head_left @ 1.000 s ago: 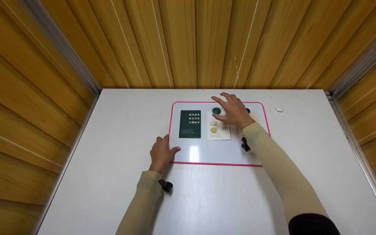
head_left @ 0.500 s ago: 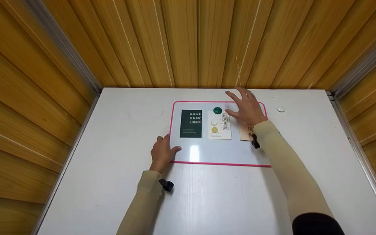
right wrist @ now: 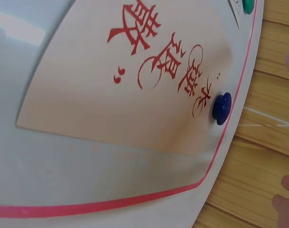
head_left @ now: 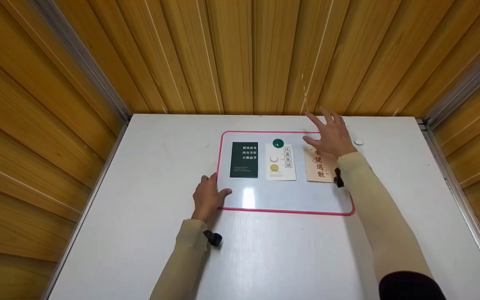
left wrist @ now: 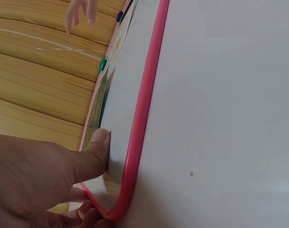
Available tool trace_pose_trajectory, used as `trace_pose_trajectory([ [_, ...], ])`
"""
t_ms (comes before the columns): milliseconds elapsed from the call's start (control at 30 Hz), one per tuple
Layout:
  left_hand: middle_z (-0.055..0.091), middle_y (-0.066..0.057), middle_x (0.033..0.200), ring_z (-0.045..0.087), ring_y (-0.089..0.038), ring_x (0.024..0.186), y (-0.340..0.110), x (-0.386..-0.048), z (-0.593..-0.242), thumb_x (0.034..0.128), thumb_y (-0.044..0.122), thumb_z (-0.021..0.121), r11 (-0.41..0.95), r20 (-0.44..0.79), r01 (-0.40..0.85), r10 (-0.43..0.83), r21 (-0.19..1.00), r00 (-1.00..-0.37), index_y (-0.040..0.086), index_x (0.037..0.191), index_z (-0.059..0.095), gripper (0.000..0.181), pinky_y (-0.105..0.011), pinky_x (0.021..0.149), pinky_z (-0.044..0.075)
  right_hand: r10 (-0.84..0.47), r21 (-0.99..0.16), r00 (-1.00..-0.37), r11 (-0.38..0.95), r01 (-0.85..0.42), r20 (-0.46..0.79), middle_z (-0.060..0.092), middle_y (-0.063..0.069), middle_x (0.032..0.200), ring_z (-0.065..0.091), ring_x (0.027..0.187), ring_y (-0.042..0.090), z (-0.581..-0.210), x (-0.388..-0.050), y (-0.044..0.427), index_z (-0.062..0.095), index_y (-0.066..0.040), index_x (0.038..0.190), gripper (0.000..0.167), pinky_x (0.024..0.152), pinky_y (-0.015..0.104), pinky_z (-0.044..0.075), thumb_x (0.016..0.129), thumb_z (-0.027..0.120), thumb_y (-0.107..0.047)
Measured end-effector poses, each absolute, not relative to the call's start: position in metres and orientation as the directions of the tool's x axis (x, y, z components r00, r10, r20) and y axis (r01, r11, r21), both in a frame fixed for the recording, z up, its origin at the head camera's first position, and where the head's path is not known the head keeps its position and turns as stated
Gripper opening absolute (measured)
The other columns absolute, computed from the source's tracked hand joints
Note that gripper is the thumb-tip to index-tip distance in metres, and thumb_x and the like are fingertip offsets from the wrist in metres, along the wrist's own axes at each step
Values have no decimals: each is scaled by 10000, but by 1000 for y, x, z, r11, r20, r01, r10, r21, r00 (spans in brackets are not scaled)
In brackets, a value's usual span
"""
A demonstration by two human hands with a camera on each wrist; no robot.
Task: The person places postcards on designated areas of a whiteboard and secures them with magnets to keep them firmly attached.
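Note:
A pink-rimmed whiteboard (head_left: pixel 281 198) lies on the table. My left hand (head_left: pixel 206 198) grips its left edge, thumb over the face and fingers curled at the rim in the left wrist view. Above the upper right corner, my right hand (head_left: pixel 333 133) is spread with nothing in it. The board bears a dark green card (head_left: pixel 244 166), a white card (head_left: pixel 281 173) and a peach card (head_left: pixel 315 171) with red characters. A green round magnet (head_left: pixel 278 143) sits at the white card's top. In the right wrist view, a blue magnet (right wrist: pixel 222 108) sits at the peach card's top.
A white round piece (head_left: pixel 358 142), perhaps a magnet, lies on the white table (head_left: pixel 265 258) just right of my right hand. Wood-look panels (head_left: pixel 236 54) rise behind the table and along both sides.
My right hand has moved right, from over the white card to the board's upper right corner, uncovering the white card and much of the peach one. The left hand stays on the edge.

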State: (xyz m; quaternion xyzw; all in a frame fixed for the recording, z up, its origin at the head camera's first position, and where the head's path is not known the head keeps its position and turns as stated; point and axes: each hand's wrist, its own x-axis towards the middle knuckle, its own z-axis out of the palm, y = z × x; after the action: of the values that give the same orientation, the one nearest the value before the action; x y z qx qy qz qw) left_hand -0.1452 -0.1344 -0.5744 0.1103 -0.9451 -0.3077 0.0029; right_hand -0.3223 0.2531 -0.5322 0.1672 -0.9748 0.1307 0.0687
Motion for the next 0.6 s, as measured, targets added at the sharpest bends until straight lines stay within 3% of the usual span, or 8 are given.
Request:
trace_pose_trajectory([
  [300,608,-140,1086,610,-258,919,-135,-144,-577,829,316,881,790,-51,-186,-193,584,-980,46,1431,588,722,-458,895,547,-199,-261,-971,938,-228,132,152,172,1685,126,1504,525,-541,-320,283,287,-350,1625,849,1168,695,124,913,709,-541],
  [600,611,-132,1039,612,-257,889,-137,-144,-576,826,322,882,802,-19,-152,-173,578,-985,55,1401,613,689,-454,849,550,-162,-287,-975,937,-200,152,168,217,1673,182,1455,590,-548,-317,306,278,-315,1632,838,1166,703,95,935,667,-568],
])
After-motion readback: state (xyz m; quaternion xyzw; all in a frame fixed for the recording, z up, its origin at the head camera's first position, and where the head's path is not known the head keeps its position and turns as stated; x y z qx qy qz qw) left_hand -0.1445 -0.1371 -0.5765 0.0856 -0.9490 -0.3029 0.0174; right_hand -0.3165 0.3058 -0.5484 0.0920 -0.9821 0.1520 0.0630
